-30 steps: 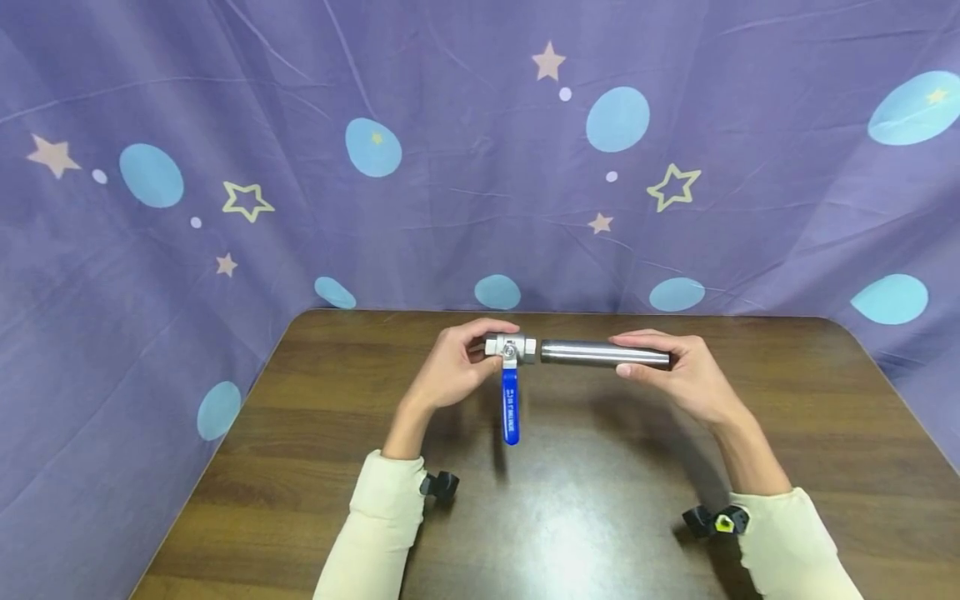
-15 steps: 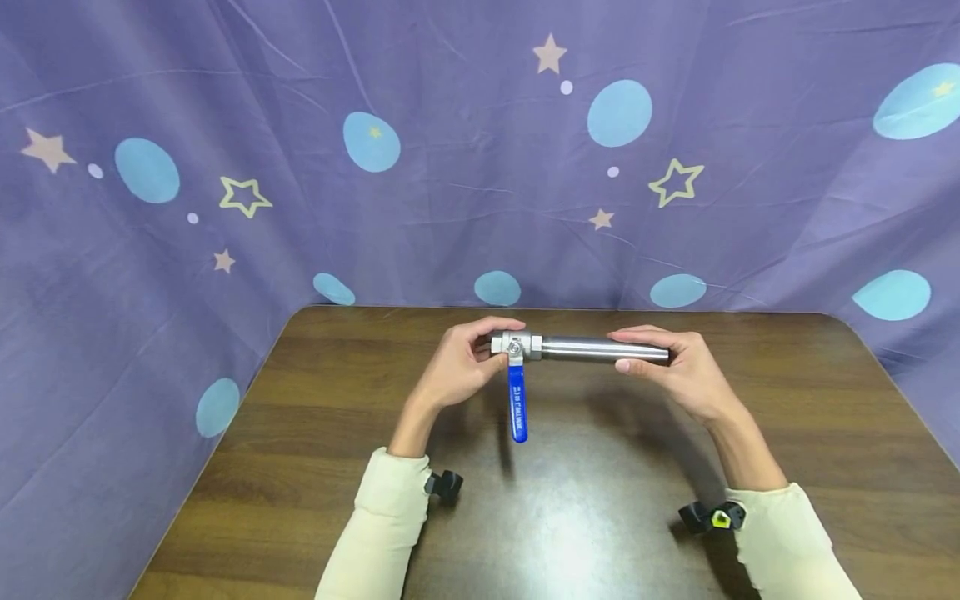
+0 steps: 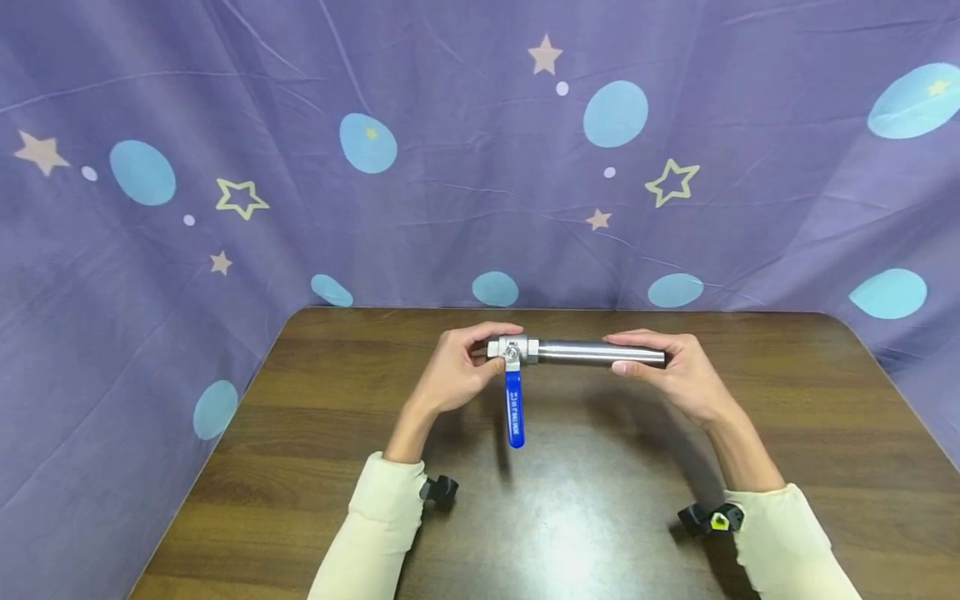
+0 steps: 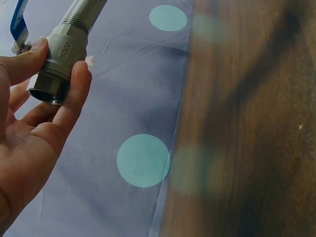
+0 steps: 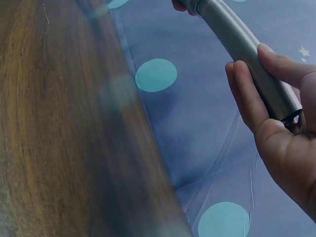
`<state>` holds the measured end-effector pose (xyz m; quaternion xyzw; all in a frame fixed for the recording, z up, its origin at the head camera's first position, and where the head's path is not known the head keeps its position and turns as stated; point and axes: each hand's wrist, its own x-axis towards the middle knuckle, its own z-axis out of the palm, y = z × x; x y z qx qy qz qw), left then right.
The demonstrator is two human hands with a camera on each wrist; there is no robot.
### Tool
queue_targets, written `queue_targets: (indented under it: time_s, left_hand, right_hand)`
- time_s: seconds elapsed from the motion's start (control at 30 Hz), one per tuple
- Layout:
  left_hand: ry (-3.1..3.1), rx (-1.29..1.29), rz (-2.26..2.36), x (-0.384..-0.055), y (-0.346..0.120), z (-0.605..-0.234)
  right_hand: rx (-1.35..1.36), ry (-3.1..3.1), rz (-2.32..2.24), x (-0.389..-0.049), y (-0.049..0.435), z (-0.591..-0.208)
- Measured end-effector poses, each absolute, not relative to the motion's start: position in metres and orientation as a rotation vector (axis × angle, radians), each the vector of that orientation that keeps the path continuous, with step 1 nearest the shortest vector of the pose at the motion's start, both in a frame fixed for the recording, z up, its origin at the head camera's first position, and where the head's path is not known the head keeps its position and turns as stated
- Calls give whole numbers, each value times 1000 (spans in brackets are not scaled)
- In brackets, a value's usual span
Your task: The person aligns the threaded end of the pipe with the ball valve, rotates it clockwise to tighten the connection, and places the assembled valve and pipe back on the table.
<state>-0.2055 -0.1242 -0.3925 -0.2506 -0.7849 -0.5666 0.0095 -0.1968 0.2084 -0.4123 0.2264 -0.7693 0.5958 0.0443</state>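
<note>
Above the table, my left hand [image 3: 461, 367] grips a silver ball valve [image 3: 512, 347] between thumb and fingers. Its blue lever handle [image 3: 514, 408] points down toward me. In the left wrist view the valve [image 4: 61, 54] shows an open threaded end toward the palm, and pipe threads [image 4: 75, 22] are visible at its other end. My right hand [image 3: 686, 375] holds a steel pipe [image 3: 577, 351] near its right end, thumb in front and fingers behind. The pipe's left end meets the valve in line. The right wrist view shows the pipe [image 5: 242, 44] slanting across the thumb and fingers.
A brown wooden table [image 3: 285, 467] lies beneath both hands. Behind it and at the sides hangs a purple curtain [image 3: 450, 225] with stars and blue spots. Black wrist mounts [image 3: 440, 490] sit at both sleeves.
A second ago a gap stood between valve and pipe. The valve moved right and the pipe's end now meets it. Both hands keep their holds.
</note>
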Motion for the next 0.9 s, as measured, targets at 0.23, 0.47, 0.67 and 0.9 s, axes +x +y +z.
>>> queue_targets:
  time_s: [0.23, 0.47, 0.67, 0.9]
  left_hand:
    - [-2440, -779, -1779, -203, -123, -391]
    - [-2426, -754, -1782, -202, -124, -389]
    - [-2424, -763, -1755, -200, -124, -387]
    - [-2418, -783, -1730, -201, -124, -388]
  right_hand:
    - [676, -2344, 1843, -196, 208, -414]
    - [670, -2339, 1822, -196, 206, -413]
    - [670, -2339, 1810, -196, 205, -412]
    - [668, -2337, 1811, -195, 206, -409]
